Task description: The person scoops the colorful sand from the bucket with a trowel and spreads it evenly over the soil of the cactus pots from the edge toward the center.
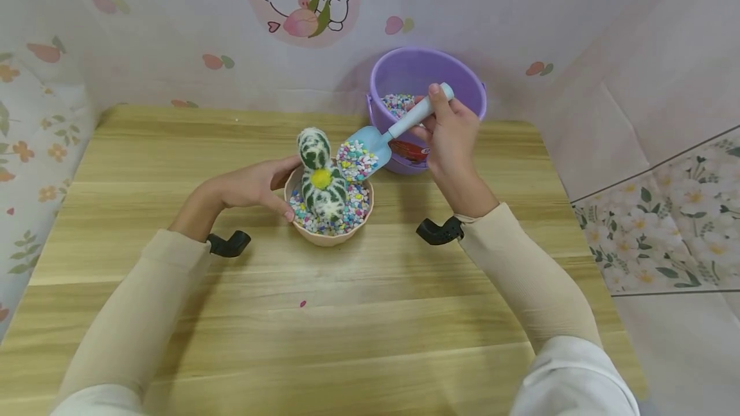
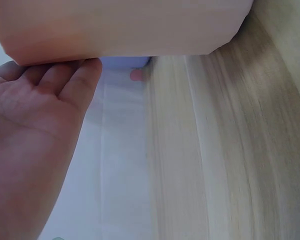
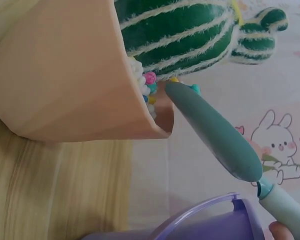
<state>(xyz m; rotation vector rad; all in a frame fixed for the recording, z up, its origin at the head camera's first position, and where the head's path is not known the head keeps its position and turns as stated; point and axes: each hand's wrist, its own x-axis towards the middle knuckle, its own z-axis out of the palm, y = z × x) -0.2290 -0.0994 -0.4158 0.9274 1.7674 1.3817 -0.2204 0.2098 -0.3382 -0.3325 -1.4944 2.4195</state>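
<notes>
A peach flowerpot (image 1: 328, 240) stands on the table with a green cactus (image 1: 325, 201) in it, white-striped and with a yellow tuft. Colourful pebbles (image 1: 356, 205) lie around the plant's base. My left hand (image 1: 251, 186) holds the pot's left side, thumb at the near rim and fingers behind; the left wrist view shows those fingers (image 2: 65, 80) against its wall. In my right hand (image 1: 453, 140) is the pale handle of a light-blue scoop (image 1: 378, 146). Pebbles fill its blade, whose tip is over the pot's far right rim, close beside the cactus.
Behind the scoop stands a purple bucket (image 1: 474, 92) with more pebbles inside, against the printed cloth backdrop (image 1: 173, 24). One small dark pink pebble (image 1: 303, 303) lies on the wooden table (image 1: 370, 352) in front of the pot.
</notes>
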